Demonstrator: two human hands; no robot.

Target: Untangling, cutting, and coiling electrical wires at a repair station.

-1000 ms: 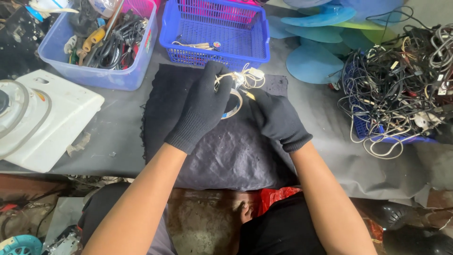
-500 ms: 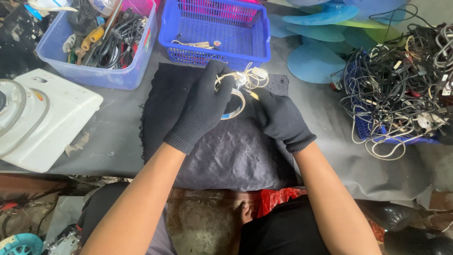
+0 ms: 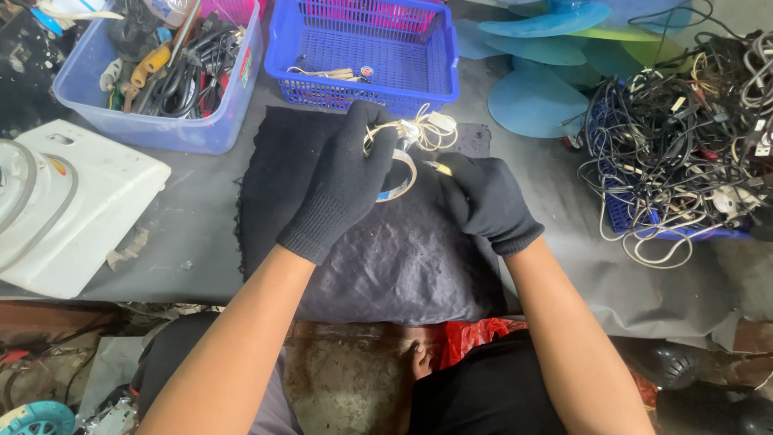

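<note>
Both my hands wear black knit gloves and work over a dark cloth (image 3: 378, 258) on the table. My left hand (image 3: 346, 181) grips a small bundle of white wire (image 3: 423, 130) with a pale ring-shaped piece (image 3: 400, 187) hanging under it. My right hand (image 3: 481, 197) is closed around a small tool with a yellowish tip (image 3: 439, 167), which points at the bundle. What the tip does to the wire is hidden by the fingers.
A blue mesh basket (image 3: 366, 56) stands just behind the cloth. A clear-blue tub of tools and cables (image 3: 153, 76) is at the back left, a white appliance housing (image 3: 64, 205) at the left, blue fan blades (image 3: 539, 101) and a tangled heap of wires (image 3: 684, 137) at the right.
My right hand has shifted slightly to the right and toward me. The left hand keeps its hold on the wire bundle in nearly the same spot.
</note>
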